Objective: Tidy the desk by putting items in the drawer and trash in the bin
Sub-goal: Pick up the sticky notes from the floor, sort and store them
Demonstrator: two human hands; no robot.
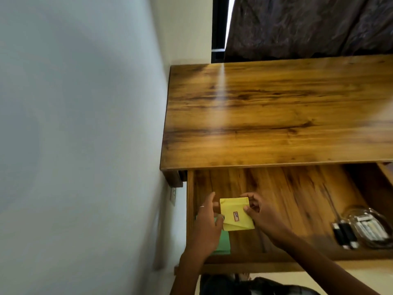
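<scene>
Head view — both hands (207, 227) (262, 216) pinch yellow pouch (235, 213) (over drawer (287, 188)).

We find only one marking: a small white label with a red border (235, 216) on the face of the yellow folded cloth (236, 213), which lies over the open drawer (276, 188). Dark characters sit inside the border, but they are too blurred for us to read. Nothing else near the drawer carries lettering we can make out.
</scene>
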